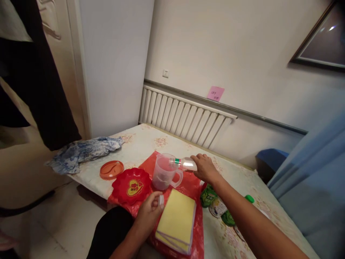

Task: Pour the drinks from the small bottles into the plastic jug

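Note:
My right hand [204, 167] is closed round the base of a clear bottle [188, 164] with a green and red band near its neck. The bottle lies almost level, its mouth over the rim of a translucent plastic jug [162, 176]. My left hand [150, 211] is closed on a small white bottle cap [161, 200], held low in front of the jug. Beside that hand lies a stack of yellow cloths [178, 217]. A red scalloped plate [132, 187] with a yellow heart print sits left of the jug. All rest on a red plastic sheet [198, 223].
An orange dish [111, 169] and a blue patterned cloth [86, 151] lie at the left on the flowered tablecloth [161, 141]. Green packages [208, 196] and a can [217, 208] stand right, partly behind my right arm. A radiator [185, 117] runs along the wall.

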Motion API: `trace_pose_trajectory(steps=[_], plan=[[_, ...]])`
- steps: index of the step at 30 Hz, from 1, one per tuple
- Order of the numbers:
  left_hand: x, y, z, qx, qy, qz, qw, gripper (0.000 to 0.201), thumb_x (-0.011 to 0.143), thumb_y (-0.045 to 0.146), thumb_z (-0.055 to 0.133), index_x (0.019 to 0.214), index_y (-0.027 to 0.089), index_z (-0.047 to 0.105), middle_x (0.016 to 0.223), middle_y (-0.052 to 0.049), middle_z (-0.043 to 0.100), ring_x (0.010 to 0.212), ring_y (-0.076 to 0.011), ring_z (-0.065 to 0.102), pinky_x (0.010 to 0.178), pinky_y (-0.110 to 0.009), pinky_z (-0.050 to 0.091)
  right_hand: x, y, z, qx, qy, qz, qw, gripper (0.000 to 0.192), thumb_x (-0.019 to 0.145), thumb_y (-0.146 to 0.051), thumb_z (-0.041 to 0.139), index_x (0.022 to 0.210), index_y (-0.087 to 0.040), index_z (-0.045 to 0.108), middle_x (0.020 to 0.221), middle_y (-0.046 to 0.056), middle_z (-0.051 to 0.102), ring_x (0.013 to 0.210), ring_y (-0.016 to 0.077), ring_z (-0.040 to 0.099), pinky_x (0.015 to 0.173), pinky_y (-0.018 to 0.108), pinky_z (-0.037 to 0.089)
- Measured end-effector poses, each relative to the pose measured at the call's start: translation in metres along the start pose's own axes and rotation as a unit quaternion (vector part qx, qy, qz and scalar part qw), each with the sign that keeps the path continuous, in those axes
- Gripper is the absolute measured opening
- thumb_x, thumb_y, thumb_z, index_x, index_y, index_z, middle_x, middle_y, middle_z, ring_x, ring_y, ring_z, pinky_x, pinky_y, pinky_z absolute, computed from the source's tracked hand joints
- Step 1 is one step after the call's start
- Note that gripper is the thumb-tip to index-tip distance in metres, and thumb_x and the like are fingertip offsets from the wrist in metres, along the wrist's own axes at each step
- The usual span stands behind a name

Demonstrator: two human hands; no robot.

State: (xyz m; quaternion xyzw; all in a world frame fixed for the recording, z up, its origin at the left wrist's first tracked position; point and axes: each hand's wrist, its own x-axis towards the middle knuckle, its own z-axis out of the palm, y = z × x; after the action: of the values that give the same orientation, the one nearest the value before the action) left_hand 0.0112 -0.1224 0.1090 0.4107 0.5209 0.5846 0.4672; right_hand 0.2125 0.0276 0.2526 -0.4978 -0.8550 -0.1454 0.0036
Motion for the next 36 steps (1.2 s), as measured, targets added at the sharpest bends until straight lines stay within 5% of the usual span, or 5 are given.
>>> trace_pose_trajectory(steps=[8, 12, 15, 23, 36], plan=[[0.017, 0.005, -0.003, 0.037, -0.001, 0.036, 0.999, 0.049, 0.067, 0.039, 0.064, 0.109, 0.016, 0.063, 0.092, -0.006, 0.067, 0.082, -0.0220, 0.063, 0.077, -0.033, 0.049, -0.019, 0.000, 0.028, 0.212, 0.017, 0.028, 0.977, 0.053, 0.079, -0.043, 0.073, 0.126, -0.021, 0.062, 0.108, 0.009, 0.063, 0.100, 0.0250, 0.057, 0.086, 0.033, 0.041], [0.024, 0.016, -0.003, 0.048, -0.001, 0.061, 0.997, 0.050, 0.069, 0.040, 0.062, 0.113, 0.016, 0.061, 0.093, -0.006, 0.067, 0.084, -0.0221, 0.062, 0.077, -0.033, 0.048, -0.039, -0.005, 0.037, 0.328, 0.032, 0.003, 0.944, 0.036, 0.076, -0.032, 0.074, 0.110, -0.021, 0.069, 0.097, 0.005, 0.065, 0.092, 0.0229, 0.060, 0.082, 0.032, 0.045], [0.027, 0.028, -0.002, 0.070, 0.004, 0.075, 0.995, 0.051, 0.070, 0.040, 0.060, 0.115, 0.015, 0.061, 0.091, -0.005, 0.065, 0.083, -0.0213, 0.060, 0.078, -0.033, 0.048, -0.057, -0.008, 0.050, 0.383, 0.048, -0.021, 0.922, 0.043, 0.071, -0.023, 0.074, 0.113, -0.021, 0.067, 0.107, 0.007, 0.067, 0.098, 0.0251, 0.061, 0.087, 0.035, 0.047], [0.027, 0.038, 0.002, 0.151, -0.036, 0.122, 0.980, 0.046, 0.073, 0.032, 0.059, 0.116, 0.017, 0.065, 0.084, -0.002, 0.062, 0.079, -0.0196, 0.059, 0.076, -0.032, 0.048, -0.090, -0.012, 0.091, 0.420, 0.060, -0.056, 0.904, 0.058, 0.065, -0.015, 0.073, 0.122, -0.018, 0.062, 0.115, 0.010, 0.065, 0.104, 0.0277, 0.060, 0.093, 0.041, 0.046], [0.014, 0.059, 0.004, 0.293, -0.105, 0.202, 0.929, 0.039, 0.075, 0.015, 0.053, 0.112, 0.020, 0.065, 0.114, -0.007, 0.067, 0.106, -0.0233, 0.061, 0.092, -0.034, 0.047, -0.104, -0.025, 0.084, 0.431, 0.049, -0.051, 0.899, 0.044, 0.068, -0.017, 0.075, 0.112, -0.020, 0.067, 0.105, 0.007, 0.068, 0.095, 0.0248, 0.061, 0.086, 0.036, 0.046]])
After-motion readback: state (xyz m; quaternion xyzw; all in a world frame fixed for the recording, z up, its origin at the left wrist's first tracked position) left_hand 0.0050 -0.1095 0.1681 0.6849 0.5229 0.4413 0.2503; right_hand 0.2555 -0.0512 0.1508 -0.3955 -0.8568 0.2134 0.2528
